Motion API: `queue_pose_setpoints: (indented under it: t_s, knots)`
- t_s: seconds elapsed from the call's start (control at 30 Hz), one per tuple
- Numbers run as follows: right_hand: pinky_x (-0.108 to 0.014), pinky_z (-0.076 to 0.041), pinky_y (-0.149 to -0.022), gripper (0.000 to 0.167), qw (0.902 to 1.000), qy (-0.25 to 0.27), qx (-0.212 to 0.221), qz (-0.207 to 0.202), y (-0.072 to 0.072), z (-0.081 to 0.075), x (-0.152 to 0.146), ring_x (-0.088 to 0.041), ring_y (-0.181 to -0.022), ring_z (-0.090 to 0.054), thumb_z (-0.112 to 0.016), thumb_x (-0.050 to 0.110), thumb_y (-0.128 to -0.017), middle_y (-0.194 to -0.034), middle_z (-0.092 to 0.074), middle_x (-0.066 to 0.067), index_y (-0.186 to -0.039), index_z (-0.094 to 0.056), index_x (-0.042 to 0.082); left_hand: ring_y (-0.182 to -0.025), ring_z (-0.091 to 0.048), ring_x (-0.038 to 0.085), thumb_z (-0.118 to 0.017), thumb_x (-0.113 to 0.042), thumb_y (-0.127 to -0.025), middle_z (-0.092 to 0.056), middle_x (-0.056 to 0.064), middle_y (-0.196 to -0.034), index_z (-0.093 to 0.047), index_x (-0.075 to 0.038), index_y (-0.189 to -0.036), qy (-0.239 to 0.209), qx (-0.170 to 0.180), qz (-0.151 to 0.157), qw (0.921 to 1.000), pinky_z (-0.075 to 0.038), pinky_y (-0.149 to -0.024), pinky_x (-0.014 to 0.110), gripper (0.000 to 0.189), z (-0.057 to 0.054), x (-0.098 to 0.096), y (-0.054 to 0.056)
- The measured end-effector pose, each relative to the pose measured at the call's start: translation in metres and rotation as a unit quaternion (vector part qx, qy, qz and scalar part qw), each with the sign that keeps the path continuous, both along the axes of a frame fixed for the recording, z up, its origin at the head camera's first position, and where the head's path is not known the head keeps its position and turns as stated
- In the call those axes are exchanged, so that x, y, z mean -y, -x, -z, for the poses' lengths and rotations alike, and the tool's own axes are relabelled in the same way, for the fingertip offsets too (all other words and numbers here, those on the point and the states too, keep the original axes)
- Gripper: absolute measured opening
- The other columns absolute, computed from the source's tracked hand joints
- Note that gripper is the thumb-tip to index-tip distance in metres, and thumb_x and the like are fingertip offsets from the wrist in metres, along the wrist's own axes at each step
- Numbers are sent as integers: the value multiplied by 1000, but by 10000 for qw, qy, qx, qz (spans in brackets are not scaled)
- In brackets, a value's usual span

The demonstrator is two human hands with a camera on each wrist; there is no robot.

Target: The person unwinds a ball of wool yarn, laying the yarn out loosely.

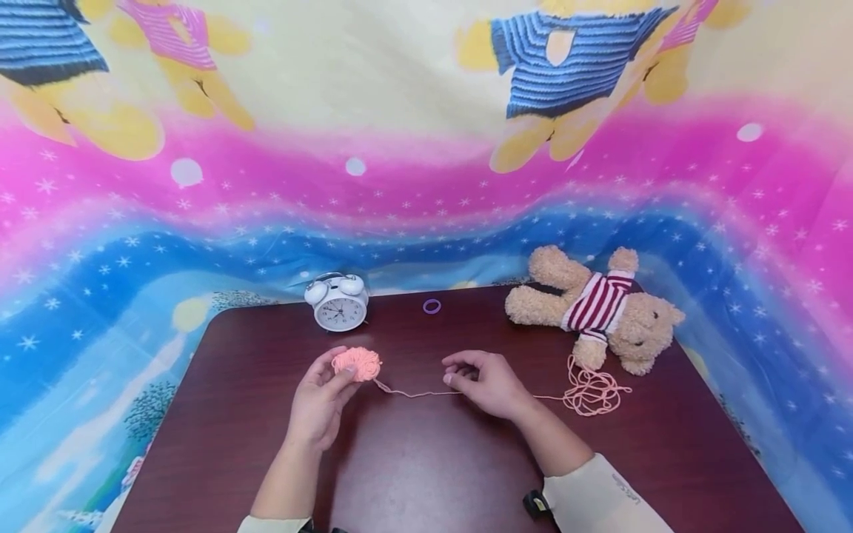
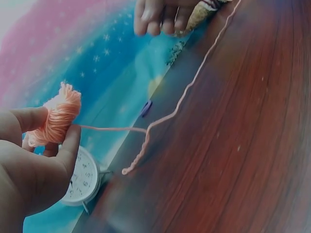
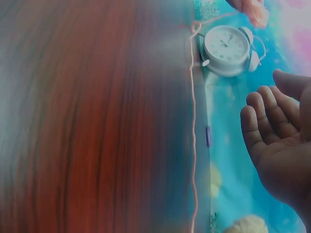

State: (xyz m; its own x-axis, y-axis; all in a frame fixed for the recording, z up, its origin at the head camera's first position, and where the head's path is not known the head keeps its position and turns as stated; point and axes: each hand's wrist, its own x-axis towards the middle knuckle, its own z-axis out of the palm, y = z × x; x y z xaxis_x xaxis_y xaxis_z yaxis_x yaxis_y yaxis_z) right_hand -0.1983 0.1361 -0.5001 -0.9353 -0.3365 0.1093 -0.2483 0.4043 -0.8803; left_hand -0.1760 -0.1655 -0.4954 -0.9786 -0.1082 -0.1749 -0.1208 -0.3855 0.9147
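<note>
Between fingers of the left hand (image 1: 318, 401), pinching a peach yarn bundle (image 1: 358, 363) over the bench (image 1: 400, 459), nearer its left edge; with the right hand (image 1: 491, 386), gripping nothing, fingers loosely bent. Partly wound, judging by the bundle; still loose along the strand (image 1: 429, 394) and in the tangle (image 1: 591, 391) toward the right edge. Hard to gauge the remainder amid overlaps; partly hidden behind the right hand in the head view.

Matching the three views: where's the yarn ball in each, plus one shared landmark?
Head: yarn ball left of centre, in the left hand.
Left wrist: yarn ball at left, about mid-height.
Right wrist: yarn ball blurred, top right.
Landmark: the white alarm clock, above the ball in head, below it in both wrist views.
</note>
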Motion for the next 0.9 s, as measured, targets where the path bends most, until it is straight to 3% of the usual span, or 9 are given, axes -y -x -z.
queue_pose_setpoints:
  t_s: [0.23, 0.53, 0.77, 0.9]
  knots:
    - [-26, -59, -75, 26, 9998, 70, -38, -157, -2, 0, 25, -10, -84, -68, -78, 15, -93, -95, -74, 8, -118, -75, 7, -108, -68, 19, -62, 7, -98, -64, 9, -126, -53, -3, -138, -94, -113, 187, 9997, -58, -97, 36, 43, -5, -17, 0]
    - [-25, -58, -71, 28, 9983, -78, -513, -282, 2, 3, 48, -7, -81, -66, -80, 18, -91, -98, -73, 2, -116, -76, 6, -105, -68, 20, -64, 4, -98, -64, 11, -123, -55, -5, -135, -255, -122, 344, 9990, -58, -96, 36, 39, -13, -37, -1]
    - [-35, -60, -71, 12, 9945, -27, -999, -303, 6, 3, 59, -7, -80, -63, -83, 18, -89, -97, -70, 3, -99, -79, 13, -107, -68, 19, -61, 3, -100, -66, 10, -124, -53, -4, -136, -343, -194, 512, 9979, -58, -94, 35, 38, -17, -47, -2]
    - [-34, -59, -73, 4, 9928, -73, -1147, -332, 6, 3, 61, -6, -82, -64, -80, 17, -91, -97, -71, 7, -88, -78, 17, -106, -69, 19, -62, 3, -100, -66, 10, -124, -52, -3, -137, -351, -188, 507, 9979, -58, -93, 34, 39, -18, -48, -2]
